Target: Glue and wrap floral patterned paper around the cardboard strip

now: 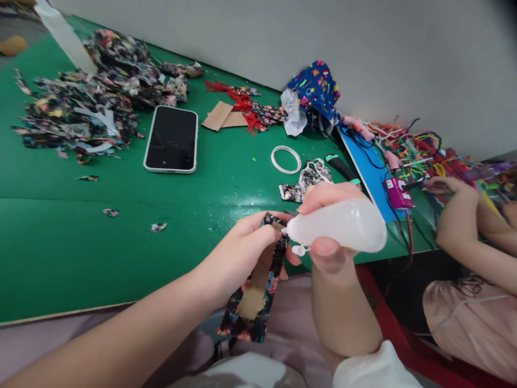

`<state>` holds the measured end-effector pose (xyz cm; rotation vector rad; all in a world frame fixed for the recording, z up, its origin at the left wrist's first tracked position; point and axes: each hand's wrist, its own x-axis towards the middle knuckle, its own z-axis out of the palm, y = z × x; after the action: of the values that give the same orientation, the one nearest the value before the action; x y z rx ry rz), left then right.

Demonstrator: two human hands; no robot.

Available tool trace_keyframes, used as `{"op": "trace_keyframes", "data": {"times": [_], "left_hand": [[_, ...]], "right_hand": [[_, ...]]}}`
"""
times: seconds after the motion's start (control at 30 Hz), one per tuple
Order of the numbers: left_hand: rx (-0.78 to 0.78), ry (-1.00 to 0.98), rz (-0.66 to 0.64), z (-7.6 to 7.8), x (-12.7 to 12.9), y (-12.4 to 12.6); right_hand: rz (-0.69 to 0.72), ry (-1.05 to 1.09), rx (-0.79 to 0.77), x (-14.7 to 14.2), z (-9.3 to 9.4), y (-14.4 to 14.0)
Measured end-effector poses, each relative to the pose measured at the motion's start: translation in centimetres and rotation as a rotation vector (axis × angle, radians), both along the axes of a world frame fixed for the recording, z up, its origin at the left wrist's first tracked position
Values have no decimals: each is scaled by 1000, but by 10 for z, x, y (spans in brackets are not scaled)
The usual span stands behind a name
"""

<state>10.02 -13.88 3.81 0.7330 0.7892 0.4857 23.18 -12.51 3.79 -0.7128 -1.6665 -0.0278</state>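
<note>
My left hand [252, 240] grips the upper end of a fabric-covered cardboard strip [252, 302], its dark floral cloth folded in along the edges and bare brown card showing down the middle. Held on a slant, the strip hangs over my lap at the table's edge. In my right hand [329, 253] is a white squeeze bottle [339, 226], tipped nearly level, its nozzle pointing left at the strip's top end beside my left thumb. The small cap dangles from the bottle's neck. Whether any glue is coming out, I cannot tell.
On the green table [121, 242] lie a phone [172, 140], a heap of floral scraps [100, 102], a tape roll [286, 159], brown card pieces [220, 116], red-tasselled floral pieces [250, 108] and a cutter [342, 168]. At right, a co-worker's hand [446, 186] is near colourful cords [428, 156].
</note>
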Motion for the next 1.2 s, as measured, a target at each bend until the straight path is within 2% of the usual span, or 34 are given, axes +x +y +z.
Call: {"op": "trace_keyframes", "data": {"times": [0.1,0.3,0.43,0.63,0.77,0.9,1.07,1.2], "left_hand": [[-26,-56,-12,-1,-1,0],[-30,-170,16,-8,-3,-2],[-68,-188,10,-6,-3,-3],[-133,-159,17,-4,-4,-3],[-98,-145,7,-3,-4,-1],[-59,-136,24,-2,-3,-1],[-46,-240,36,-3,-4,-1],[-33,-235,65,-3,-3,-1]], "right_hand": [[-8,15,-29,1,0,2],[-42,-13,8,4,-1,1],[-65,-31,-53,7,-3,-2],[-45,5,-45,10,-7,-1],[-79,-31,-74,9,-6,0],[-39,-8,-48,9,-6,-1],[-79,2,-62,8,-6,-5],[-87,-31,-46,7,-5,-6]]}}
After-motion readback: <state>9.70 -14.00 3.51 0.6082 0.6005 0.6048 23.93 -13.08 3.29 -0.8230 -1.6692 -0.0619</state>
